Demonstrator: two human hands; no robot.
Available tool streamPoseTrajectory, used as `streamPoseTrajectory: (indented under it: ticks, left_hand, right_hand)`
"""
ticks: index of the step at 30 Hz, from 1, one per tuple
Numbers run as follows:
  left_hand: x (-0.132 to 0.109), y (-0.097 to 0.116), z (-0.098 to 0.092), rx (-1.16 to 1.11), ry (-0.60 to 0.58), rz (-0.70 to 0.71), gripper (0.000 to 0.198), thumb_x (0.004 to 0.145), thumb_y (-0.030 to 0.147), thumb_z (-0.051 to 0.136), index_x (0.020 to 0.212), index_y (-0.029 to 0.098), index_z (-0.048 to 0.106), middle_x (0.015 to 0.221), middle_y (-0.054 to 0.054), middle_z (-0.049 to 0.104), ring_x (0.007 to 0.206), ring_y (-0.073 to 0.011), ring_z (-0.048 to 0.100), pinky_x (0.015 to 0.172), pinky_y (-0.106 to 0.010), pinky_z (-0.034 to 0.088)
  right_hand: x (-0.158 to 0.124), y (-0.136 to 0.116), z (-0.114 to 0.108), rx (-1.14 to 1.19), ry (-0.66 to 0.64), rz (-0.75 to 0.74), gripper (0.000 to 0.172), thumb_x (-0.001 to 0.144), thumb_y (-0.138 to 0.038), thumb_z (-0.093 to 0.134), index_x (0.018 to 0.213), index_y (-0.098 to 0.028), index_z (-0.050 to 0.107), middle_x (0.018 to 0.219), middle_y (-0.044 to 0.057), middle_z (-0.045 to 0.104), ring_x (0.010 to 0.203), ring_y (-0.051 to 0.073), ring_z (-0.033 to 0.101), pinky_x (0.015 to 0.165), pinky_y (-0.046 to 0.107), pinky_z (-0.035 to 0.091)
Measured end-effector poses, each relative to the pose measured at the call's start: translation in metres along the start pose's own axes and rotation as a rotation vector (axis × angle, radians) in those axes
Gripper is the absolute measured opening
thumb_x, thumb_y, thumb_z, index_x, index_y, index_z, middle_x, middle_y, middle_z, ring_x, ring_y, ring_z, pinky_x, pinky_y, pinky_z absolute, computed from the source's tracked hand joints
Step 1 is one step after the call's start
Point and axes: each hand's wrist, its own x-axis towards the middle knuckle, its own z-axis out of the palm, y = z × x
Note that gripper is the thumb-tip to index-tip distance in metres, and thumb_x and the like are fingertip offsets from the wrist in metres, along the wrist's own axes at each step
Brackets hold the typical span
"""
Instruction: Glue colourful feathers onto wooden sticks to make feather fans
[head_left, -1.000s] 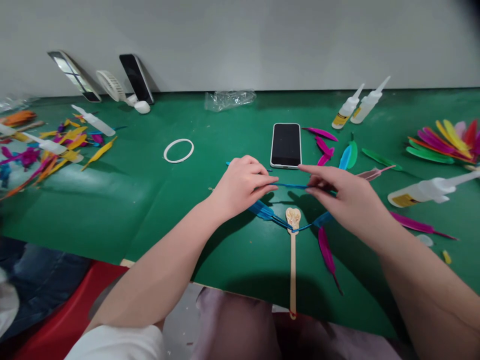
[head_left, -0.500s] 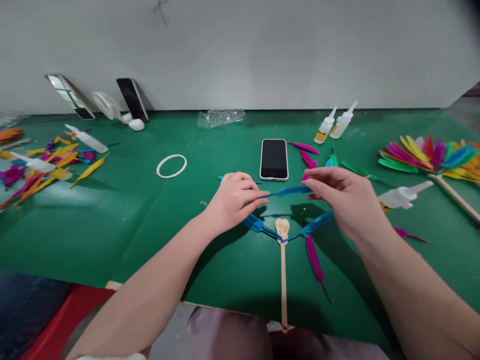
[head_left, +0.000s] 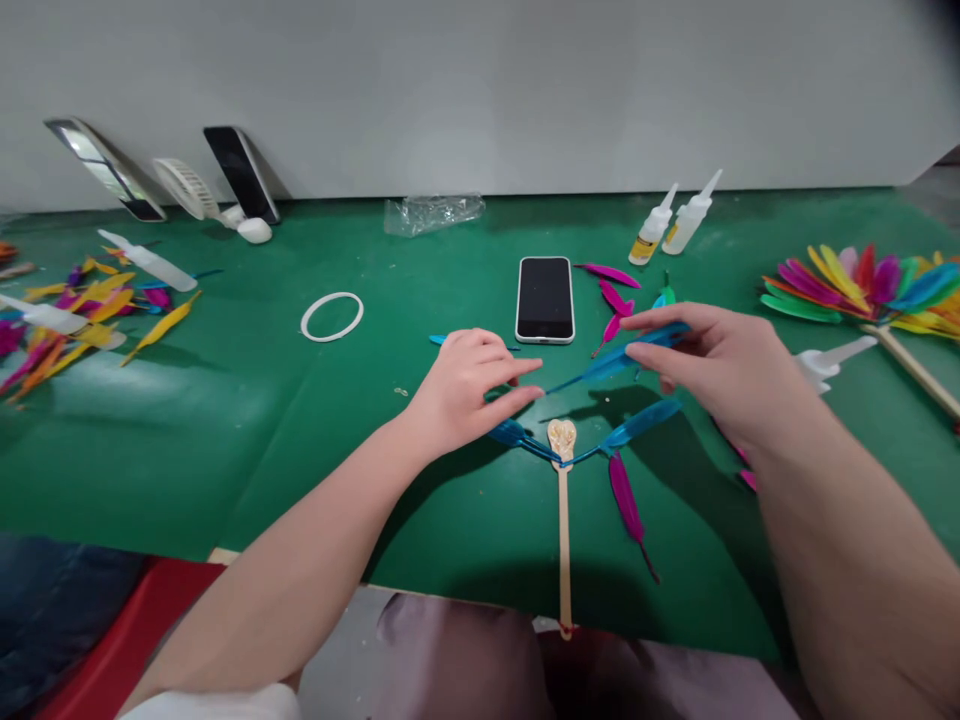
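Note:
Pinched between the thumb and fingers of my right hand [head_left: 724, 365] is a blue feather [head_left: 611, 362], its thin quill pointing left. My left hand [head_left: 472, 390] is beside the quill's end, thumb and index finger spread apart. Below lies a wooden stick [head_left: 565, 550] with a rounded head [head_left: 562, 440] that has a glossy patch on it. Blue feathers reach out from its neck, on the left [head_left: 510, 432] partly under my left hand, and one on the right [head_left: 641, 424]. A magenta feather [head_left: 625, 495] lies right of the stick.
A phone [head_left: 545, 300] lies ahead, with glue bottles [head_left: 652, 228] behind to its right. A finished-looking feather fan [head_left: 862, 290] is far right. Leftward are a white ring [head_left: 331, 317], loose feathers [head_left: 105, 290], a small fan [head_left: 187, 188] and a propped phone [head_left: 241, 175].
My left thumb and index finger have opened off the quill. My right hand has moved right and slightly up with the blue feather. The view has shifted slightly.

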Motion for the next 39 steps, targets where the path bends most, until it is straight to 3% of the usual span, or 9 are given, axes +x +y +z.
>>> streamPoseTrajectory:
  ticks: [4, 10, 14, 19, 31, 39]
  left_hand:
    - [0.000, 0.002, -0.003, -0.014, 0.051, 0.019, 0.022, 0.085, 0.031, 0.052, 0.093, 0.017, 0.068, 0.072, -0.003, 0.066, 0.081, -0.0174, 0.054, 0.082, -0.036, 0.038]
    - [0.001, 0.014, -0.005, -0.077, -0.089, 0.133, 0.022, 0.079, 0.020, 0.049, 0.082, 0.019, 0.071, 0.067, -0.003, 0.063, 0.076, -0.0180, 0.052, 0.077, -0.037, 0.039]
    - [0.001, 0.023, -0.005, -0.114, -0.204, 0.173, 0.028, 0.073, 0.015, 0.045, 0.086, 0.020, 0.070, 0.067, -0.003, 0.063, 0.074, -0.0182, 0.051, 0.078, -0.038, 0.038]
    - [0.001, 0.025, -0.005, -0.120, -0.242, 0.178, 0.032, 0.068, 0.013, 0.044, 0.086, 0.020, 0.070, 0.067, -0.003, 0.061, 0.074, -0.0187, 0.049, 0.079, -0.039, 0.037]
    - [0.000, 0.028, -0.001, -0.109, -0.357, 0.202, 0.029, 0.067, 0.012, 0.046, 0.081, 0.023, 0.069, 0.074, -0.003, 0.058, 0.078, -0.0179, 0.047, 0.083, -0.038, 0.034]
    - [0.000, 0.034, 0.004, -0.102, -0.434, 0.214, 0.028, 0.070, 0.014, 0.047, 0.082, 0.024, 0.070, 0.073, -0.003, 0.054, 0.079, -0.0186, 0.046, 0.083, -0.038, 0.034]
  right_hand:
    - [0.004, 0.008, -0.017, -0.195, -0.302, 0.024, 0.022, 0.072, -0.037, 0.063, 0.092, -0.027, 0.067, 0.064, -0.001, 0.062, 0.053, 0.013, 0.052, 0.045, 0.026, 0.038]
    - [0.007, 0.010, -0.015, -0.272, -0.410, 0.042, 0.015, 0.073, -0.035, 0.061, 0.081, -0.024, 0.069, 0.053, -0.003, 0.056, 0.045, 0.010, 0.048, 0.041, 0.025, 0.033]
    - [0.008, 0.011, -0.013, -0.297, -0.425, 0.049, 0.015, 0.073, -0.034, 0.061, 0.080, -0.023, 0.069, 0.050, -0.002, 0.054, 0.040, 0.009, 0.044, 0.037, 0.024, 0.027]
    - [0.008, 0.012, -0.010, -0.313, -0.453, 0.026, 0.018, 0.074, -0.036, 0.059, 0.082, -0.023, 0.069, 0.056, -0.002, 0.059, 0.043, 0.009, 0.046, 0.038, 0.023, 0.030]
    - [0.009, 0.013, -0.011, -0.381, -0.462, 0.039, 0.014, 0.073, -0.031, 0.060, 0.080, -0.024, 0.069, 0.054, -0.004, 0.057, 0.042, 0.008, 0.044, 0.041, 0.023, 0.030]
    - [0.009, 0.015, -0.013, -0.431, -0.469, -0.046, 0.014, 0.073, -0.031, 0.058, 0.078, -0.024, 0.069, 0.054, -0.003, 0.057, 0.044, 0.009, 0.047, 0.043, 0.024, 0.033]
